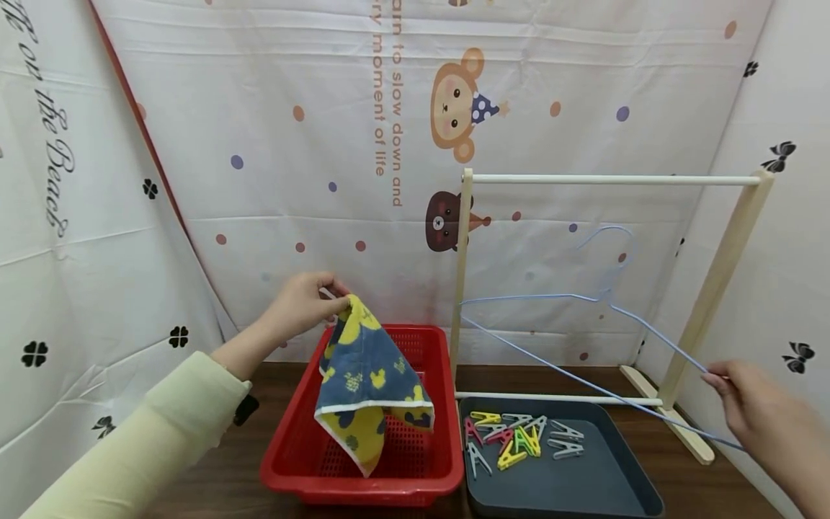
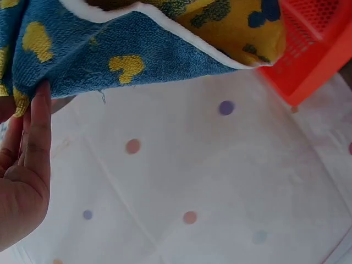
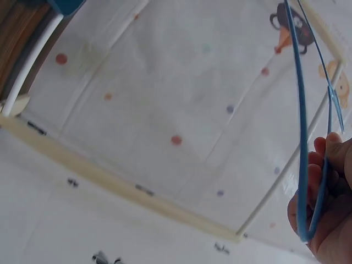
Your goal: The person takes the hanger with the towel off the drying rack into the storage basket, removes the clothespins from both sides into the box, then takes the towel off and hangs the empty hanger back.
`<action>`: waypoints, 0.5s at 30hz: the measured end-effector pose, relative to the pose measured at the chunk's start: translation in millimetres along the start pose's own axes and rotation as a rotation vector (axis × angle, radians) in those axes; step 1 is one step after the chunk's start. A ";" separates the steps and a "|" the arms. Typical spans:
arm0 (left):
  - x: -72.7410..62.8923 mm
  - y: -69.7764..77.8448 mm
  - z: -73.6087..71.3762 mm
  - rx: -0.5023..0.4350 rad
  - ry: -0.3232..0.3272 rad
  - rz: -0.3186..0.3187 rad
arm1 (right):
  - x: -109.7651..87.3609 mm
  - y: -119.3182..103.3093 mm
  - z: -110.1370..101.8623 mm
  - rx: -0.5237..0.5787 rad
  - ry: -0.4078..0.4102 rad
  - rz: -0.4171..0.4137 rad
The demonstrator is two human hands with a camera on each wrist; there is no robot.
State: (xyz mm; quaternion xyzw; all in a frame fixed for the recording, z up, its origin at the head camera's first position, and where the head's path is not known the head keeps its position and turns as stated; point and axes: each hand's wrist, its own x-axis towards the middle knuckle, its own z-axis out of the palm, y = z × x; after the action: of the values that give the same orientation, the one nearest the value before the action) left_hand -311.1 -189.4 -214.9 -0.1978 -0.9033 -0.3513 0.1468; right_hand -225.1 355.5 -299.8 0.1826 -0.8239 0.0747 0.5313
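My left hand [image 1: 305,306] pinches one corner of a small blue and yellow towel [image 1: 369,367] with white edging. The towel hangs down from the fingers over a red plastic basket [image 1: 279,447]. In the left wrist view the towel [image 2: 126,49] stretches out from the pinching fingers. On the right, my right hand [image 1: 761,418] grips a light blue hanger [image 1: 532,353] near its end, in front of a wooden rack. The right wrist view shows the fingers closed round the hanger [image 3: 301,110]. Nothing hangs on the hanger.
A rack with a white top bar [image 1: 616,180] and wooden posts [image 1: 720,288] stands at the right. Beside the basket lies a dark grey tray [image 1: 603,483] with several coloured clothespins [image 1: 519,443]. Behind is a printed white curtain [image 1: 292,180].
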 end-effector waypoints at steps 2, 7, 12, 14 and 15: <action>-0.2 -5.3 5.9 0.029 -0.017 0.017 | -2.0 5.4 -3.7 0.003 0.032 0.008; 3.8 -15.2 20.3 0.128 -0.065 0.039 | -2.1 24.1 -5.6 0.060 0.181 -0.001; 9.2 -16.4 37.5 0.244 -0.115 0.050 | 1.5 41.4 -6.9 0.035 0.227 0.032; 11.3 -13.2 45.0 0.277 -0.137 0.048 | 2.4 47.1 -6.2 0.025 0.258 0.046; 12.2 -11.2 49.2 0.289 -0.152 0.046 | 2.3 49.4 -5.6 0.023 0.274 0.055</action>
State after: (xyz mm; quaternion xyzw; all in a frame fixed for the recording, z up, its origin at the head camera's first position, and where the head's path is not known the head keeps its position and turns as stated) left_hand -333.2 -159.8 -251.3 -0.2210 -0.9482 -0.1982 0.1131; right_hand -240.0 402.3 -291.8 0.1541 -0.7473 0.1229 0.6345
